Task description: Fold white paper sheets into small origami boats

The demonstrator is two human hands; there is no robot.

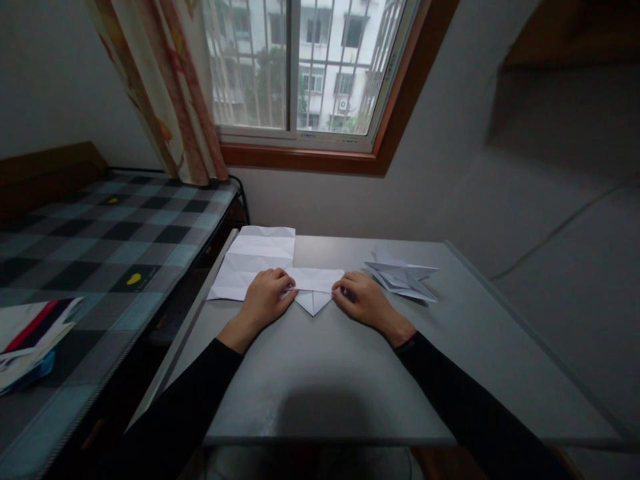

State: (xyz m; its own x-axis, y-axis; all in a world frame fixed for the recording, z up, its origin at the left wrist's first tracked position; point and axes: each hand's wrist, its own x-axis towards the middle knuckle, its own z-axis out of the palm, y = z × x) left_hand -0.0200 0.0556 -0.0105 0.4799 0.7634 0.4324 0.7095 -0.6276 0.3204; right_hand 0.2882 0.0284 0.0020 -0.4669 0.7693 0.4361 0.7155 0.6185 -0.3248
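A white sheet folded into a downward-pointing shape lies flat on the grey table. My left hand pinches its left end with curled fingers. Its right end is pinched the same way by my right hand. Both hands press the folded paper against the tabletop. Black sleeves cover both arms.
A creased, unfolded white sheet lies just left of the folded one. Several finished folded paper pieces sit at the right. A bed with a checked cover and booklets stands at the left. A window and curtain are behind.
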